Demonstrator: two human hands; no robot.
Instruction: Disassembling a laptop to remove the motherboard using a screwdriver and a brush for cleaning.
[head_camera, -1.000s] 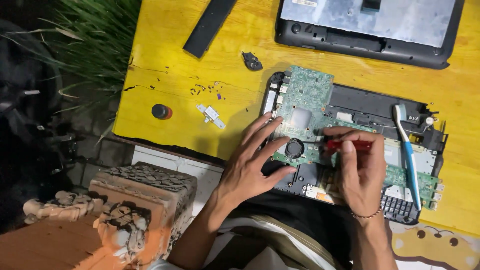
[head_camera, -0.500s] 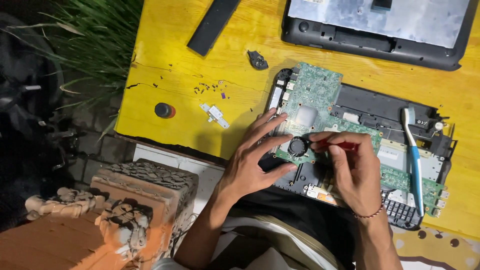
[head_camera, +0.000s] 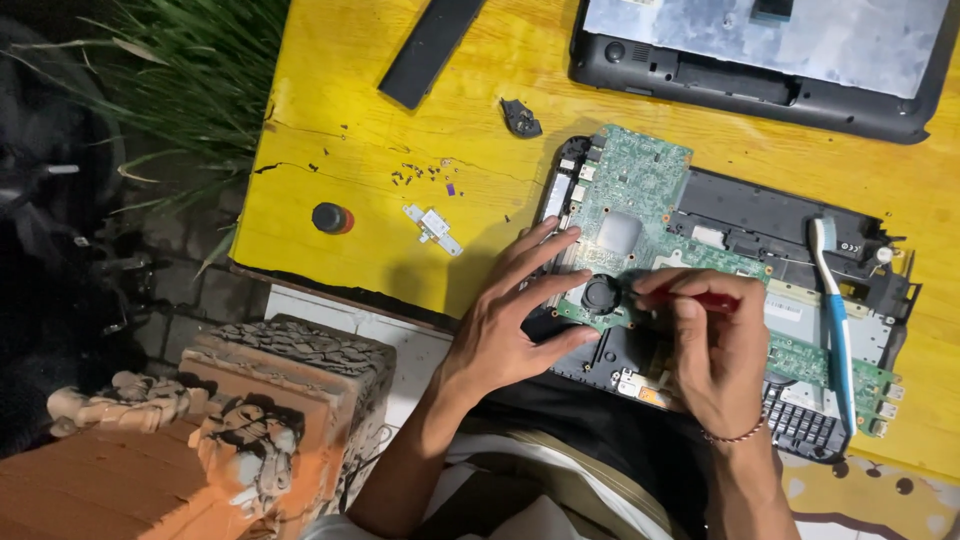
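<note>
A green circuit board (head_camera: 640, 200) lies on an opened black laptop base (head_camera: 770, 225) on the yellow table (head_camera: 400, 120). My left hand (head_camera: 510, 320) rests with spread fingers on the board's near left edge, next to a round black part (head_camera: 601, 293). My right hand (head_camera: 715, 350) grips a red-handled screwdriver (head_camera: 712, 300), its tip pointing left toward that round part. A blue and white toothbrush (head_camera: 835, 320) lies across the laptop base to the right of my right hand.
A grey laptop lid (head_camera: 760, 50) lies at the table's far side. A long black strip (head_camera: 430, 45), a small black piece (head_camera: 520, 118), several tiny screws (head_camera: 425, 175), a small metal bracket (head_camera: 435, 228) and a black-and-red cap (head_camera: 330, 217) sit on the table. A carved orange stone block (head_camera: 250, 400) stands below left.
My right hand with the screwdriver has shifted slightly left toward the round black part. My left hand stays on the board's edge.
</note>
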